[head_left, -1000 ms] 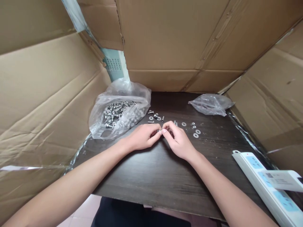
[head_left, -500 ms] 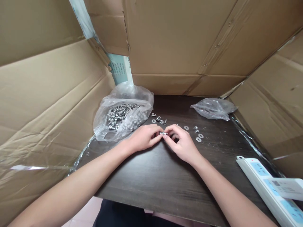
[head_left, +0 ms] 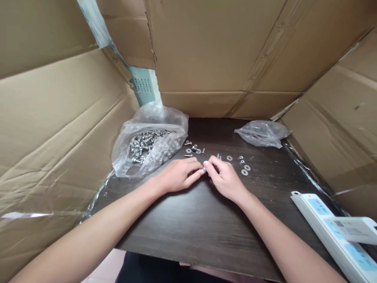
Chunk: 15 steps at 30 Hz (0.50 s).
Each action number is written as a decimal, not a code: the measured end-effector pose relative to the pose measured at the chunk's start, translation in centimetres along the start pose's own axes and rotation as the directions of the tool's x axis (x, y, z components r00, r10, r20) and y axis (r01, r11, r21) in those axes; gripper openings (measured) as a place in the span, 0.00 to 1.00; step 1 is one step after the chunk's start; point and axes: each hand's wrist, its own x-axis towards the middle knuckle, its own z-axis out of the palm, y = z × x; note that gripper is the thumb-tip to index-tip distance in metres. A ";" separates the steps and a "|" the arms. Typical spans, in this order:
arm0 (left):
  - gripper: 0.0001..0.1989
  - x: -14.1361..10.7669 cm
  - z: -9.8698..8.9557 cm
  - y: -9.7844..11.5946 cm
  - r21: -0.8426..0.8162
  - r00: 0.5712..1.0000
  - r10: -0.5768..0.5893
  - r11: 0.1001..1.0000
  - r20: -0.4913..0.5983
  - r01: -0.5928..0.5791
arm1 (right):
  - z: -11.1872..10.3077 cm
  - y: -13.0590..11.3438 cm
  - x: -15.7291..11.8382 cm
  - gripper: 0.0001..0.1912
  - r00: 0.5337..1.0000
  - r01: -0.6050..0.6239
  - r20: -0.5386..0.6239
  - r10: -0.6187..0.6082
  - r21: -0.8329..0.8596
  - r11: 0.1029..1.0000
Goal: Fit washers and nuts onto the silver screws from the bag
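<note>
Over the middle of the dark table, my left hand [head_left: 182, 173] pinches a small metal bolt [head_left: 204, 169] between thumb and fingers. My right hand [head_left: 224, 177] meets it from the other side, its thumb and index finger closed on the bolt's other end; any nut there is hidden by the fingertips. Just beyond my hands lie loose screws and nuts [head_left: 194, 147]. Flat washers [head_left: 244, 172] and two small nuts [head_left: 242, 162] lie to the right of my right hand. An open plastic bag [head_left: 123, 135] full of bolts is behind my left hand.
A crumpled clear bag [head_left: 263, 133] lies at the back right of the table [head_left: 188, 220]. At the right edge is a white power strip [head_left: 321, 228] with a white plug-like object [head_left: 357, 230] over it. Cardboard walls [head_left: 206, 47] enclose the table.
The bolt between my hands has turned and is now mostly covered by my fingertips. My right index finger has shifted over it. The view has moved slightly to the right.
</note>
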 end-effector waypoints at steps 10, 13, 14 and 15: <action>0.12 0.0 0.1 0.1 -0.007 0.996 -0.088 0.996 -0.009 0.088 | -0.4 -0.2 -0.2 0.13 0.996 0.055 0.065 -0.057 0.032 0.998; 0.13 0.1 0.1 0.1 -0.021 0.996 -0.090 0.996 -0.018 0.090 | -0.1 0.0 -0.3 0.07 0.993 0.118 0.005 -0.118 0.000 0.993; 0.13 0.1 0.1 0.1 -0.022 0.996 -0.089 0.996 -0.015 0.088 | 0.0 0.0 -0.3 0.05 0.989 0.146 -0.020 -0.146 -0.014 0.989; 0.14 0.1 0.0 0.1 -0.023 0.996 -0.087 0.996 -0.009 0.087 | 0.1 0.0 -0.3 0.03 0.984 0.171 -0.043 -0.172 -0.026 0.985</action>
